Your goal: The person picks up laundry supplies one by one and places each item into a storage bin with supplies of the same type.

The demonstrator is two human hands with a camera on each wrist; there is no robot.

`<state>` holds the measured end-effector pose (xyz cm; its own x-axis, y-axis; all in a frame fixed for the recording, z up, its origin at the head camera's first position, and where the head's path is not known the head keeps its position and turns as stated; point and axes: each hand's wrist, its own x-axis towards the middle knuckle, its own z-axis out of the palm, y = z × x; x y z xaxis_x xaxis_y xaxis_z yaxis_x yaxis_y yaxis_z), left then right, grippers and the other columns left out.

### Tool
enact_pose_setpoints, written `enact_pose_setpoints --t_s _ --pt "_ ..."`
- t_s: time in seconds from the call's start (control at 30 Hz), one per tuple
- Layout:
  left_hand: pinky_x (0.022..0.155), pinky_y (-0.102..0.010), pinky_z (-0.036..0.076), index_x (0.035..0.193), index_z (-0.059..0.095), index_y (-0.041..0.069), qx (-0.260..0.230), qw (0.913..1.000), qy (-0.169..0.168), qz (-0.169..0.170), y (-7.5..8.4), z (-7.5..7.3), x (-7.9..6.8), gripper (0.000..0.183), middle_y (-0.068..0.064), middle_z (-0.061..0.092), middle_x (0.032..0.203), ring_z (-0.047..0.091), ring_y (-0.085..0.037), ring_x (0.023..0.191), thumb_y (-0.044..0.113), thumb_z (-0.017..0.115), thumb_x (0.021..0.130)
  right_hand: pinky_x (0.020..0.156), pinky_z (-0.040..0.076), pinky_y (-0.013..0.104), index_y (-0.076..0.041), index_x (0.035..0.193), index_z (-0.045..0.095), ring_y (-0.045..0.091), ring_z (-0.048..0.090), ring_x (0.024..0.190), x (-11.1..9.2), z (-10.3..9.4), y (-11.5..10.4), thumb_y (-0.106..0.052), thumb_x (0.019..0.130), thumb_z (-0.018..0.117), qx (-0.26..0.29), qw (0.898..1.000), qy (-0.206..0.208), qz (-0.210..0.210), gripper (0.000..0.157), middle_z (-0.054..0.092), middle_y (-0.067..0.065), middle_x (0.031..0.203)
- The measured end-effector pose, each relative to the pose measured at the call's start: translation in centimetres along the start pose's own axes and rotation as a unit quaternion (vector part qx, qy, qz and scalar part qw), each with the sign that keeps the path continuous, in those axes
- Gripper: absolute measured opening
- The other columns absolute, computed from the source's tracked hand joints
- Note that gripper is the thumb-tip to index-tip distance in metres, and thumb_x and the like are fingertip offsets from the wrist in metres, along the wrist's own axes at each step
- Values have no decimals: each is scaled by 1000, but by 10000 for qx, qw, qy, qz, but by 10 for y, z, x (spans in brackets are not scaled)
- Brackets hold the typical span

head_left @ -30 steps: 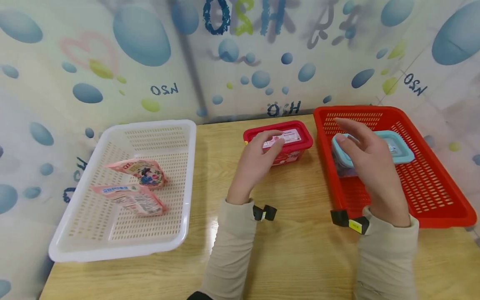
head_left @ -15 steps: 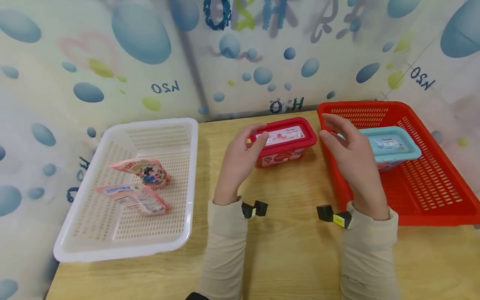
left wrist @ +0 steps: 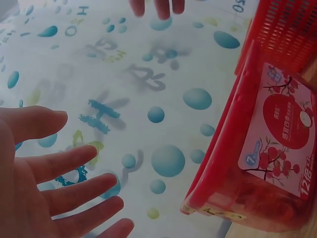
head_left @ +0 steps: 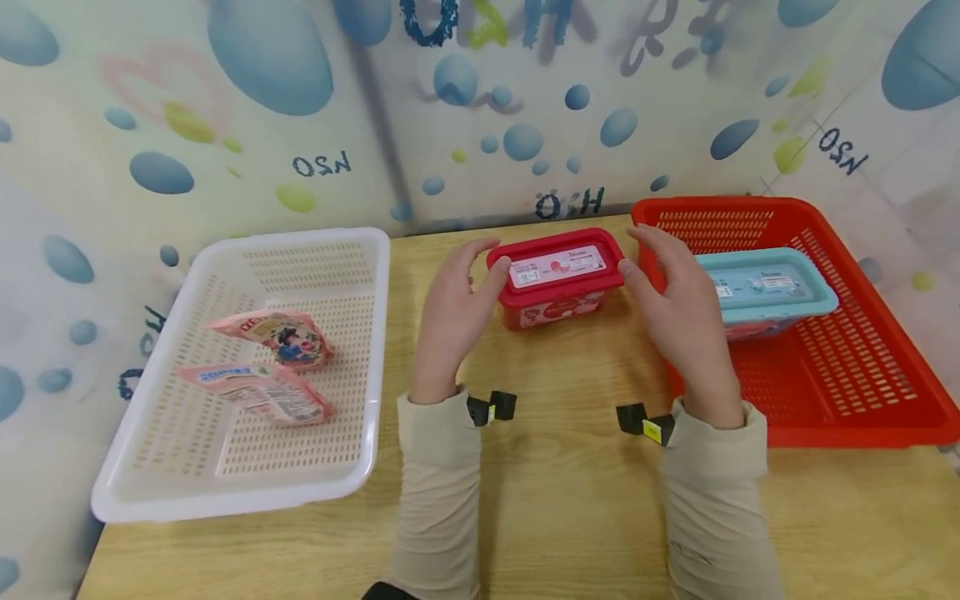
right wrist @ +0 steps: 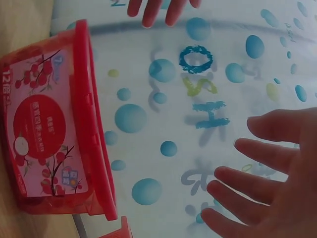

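Note:
A red plastic tub (head_left: 558, 310) with a dark red lid and pale label stands on the wooden table, in the middle of the head view. At its left end is my left hand (head_left: 453, 325), thumb and fingers spread apart. My right hand (head_left: 684, 321) reaches to the opposite end, its thumb near the lid's corner and its fingers also parted. Both wrist views show the tub's front, printed with red berries, and relaxed, extended fingers with a gap between hand and tub. Neither hand grips anything.
To the right, a red basket (head_left: 855, 436) holds a similar tub with a light blue lid (head_left: 772, 287), partly behind my right hand. On the left, a white basket (head_left: 232, 502) contains two pink packets, one (head_left: 294, 340) behind the other (head_left: 273, 396). A patterned wall backs the table.
My right hand has moved left, out from over the red basket to the red tub's right end. My left hand has shifted left off the lid to the other end. The tub stays put.

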<state>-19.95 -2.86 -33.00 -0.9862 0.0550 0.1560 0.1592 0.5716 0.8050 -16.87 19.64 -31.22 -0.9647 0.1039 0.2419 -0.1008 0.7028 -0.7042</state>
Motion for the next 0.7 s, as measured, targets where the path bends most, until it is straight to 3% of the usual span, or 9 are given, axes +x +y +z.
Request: enact_pose_setpoints --t_s 0.23,0.7 --pt "96 -39 33 129 44 26 313 9994 -32 -117 1 3 2 47 7 38 135 33 -14 124 49 46 87 96 31 51 -22 135 39 19 24 130 3 6 0 -33 89 51 -589 9982 29 -112 49 29 -1 142" --pt "96 -37 34 133 39 23 547 9981 -144 -246 -4 11 6 52 4 36 136 33 -14 123 44 49 87 97 27 54 -15 139 31 28 14 132 8 32 1 -26 85 58 -899 9946 -514 15 61 16 8 147"
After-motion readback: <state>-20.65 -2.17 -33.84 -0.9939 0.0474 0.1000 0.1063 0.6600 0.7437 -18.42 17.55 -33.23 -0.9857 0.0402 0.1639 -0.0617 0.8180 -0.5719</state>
